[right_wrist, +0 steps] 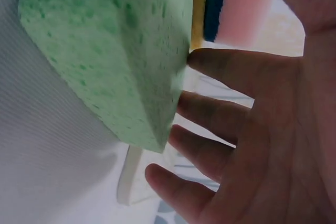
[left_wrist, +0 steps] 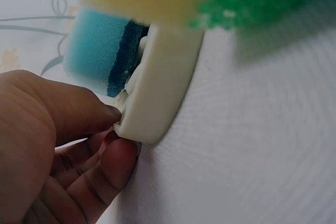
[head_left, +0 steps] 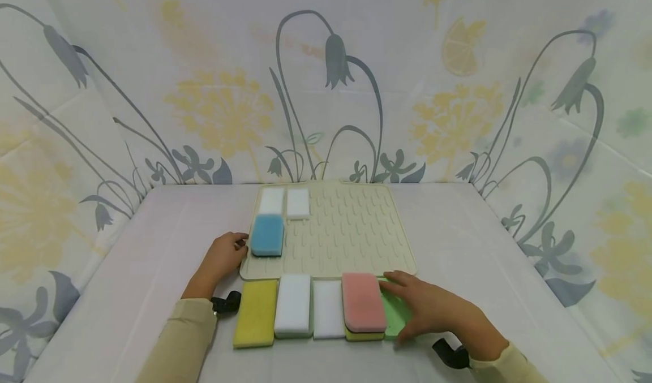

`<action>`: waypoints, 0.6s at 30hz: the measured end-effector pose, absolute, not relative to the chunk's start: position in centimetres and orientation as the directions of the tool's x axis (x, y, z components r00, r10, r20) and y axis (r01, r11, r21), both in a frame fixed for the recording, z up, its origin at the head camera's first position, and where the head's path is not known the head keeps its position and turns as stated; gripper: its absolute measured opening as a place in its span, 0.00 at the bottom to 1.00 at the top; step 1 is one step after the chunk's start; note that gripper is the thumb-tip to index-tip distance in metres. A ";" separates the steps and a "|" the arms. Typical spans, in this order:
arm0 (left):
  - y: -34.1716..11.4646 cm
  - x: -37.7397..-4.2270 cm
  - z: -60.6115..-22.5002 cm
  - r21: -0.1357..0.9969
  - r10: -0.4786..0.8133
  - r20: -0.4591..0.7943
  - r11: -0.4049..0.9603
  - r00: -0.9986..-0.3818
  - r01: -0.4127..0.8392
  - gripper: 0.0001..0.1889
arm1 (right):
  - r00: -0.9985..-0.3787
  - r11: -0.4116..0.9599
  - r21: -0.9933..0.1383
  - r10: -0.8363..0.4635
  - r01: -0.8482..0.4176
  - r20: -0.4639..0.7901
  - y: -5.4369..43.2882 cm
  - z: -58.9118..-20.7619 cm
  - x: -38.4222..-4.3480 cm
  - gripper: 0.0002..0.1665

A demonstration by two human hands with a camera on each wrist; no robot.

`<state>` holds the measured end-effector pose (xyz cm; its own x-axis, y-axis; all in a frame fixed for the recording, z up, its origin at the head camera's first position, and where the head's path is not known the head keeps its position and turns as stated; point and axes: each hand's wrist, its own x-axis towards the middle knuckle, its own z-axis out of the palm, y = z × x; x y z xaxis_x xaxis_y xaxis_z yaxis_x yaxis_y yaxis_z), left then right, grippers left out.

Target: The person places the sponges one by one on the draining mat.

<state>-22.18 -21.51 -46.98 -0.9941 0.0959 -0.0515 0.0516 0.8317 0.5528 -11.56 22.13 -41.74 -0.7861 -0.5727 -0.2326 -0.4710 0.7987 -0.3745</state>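
Left hand: the left hand pinches the near-left rim of the cream mat, thumb on top and fingers underneath.
Cream mat: lies on the desk, its left edge between the left thumb and fingers.
Blue sponge: the blue sponge rests on the mat, dark side down, just beyond the left thumb.
White pads: a left white pad and a right white pad lie on the mat, behind the blue sponge.
Right hand: the right hand has its fingers spread and nearly straight, reaching over the green sponge.
Green sponge: the green sponge lies at the right end of the front row, the right fingers over its far end and the thumb by its near right corner; firm contact cannot be told.
Pink sponge: the pink sponge sits on a lower yellow sponge, just beside the right fingertips.
Rest of front row: leftmost yellow sponge, thick white sponge with a pale green base, and thin white sponge, all nearer the wearer than the mat.
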 end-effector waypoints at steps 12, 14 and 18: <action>-21.4 -22.1 -47.0 0.553 0.101 -0.057 0.832 -0.993 0.053 0.21 | -0.785 0.805 -0.331 -0.575 -0.493 -0.229 22.1 -42.3 -11.4 0.59; -21.4 -22.2 -46.9 0.549 0.098 -0.059 0.834 -0.993 0.049 0.21 | -0.790 0.807 -0.324 -0.572 -0.494 -0.221 22.2 -42.1 -11.4 0.58; -21.5 -22.2 -46.8 0.548 0.091 -0.065 0.836 -0.994 0.040 0.21 | -0.802 0.816 -0.314 -0.559 -0.486 -0.211 22.6 -41.5 -11.5 0.57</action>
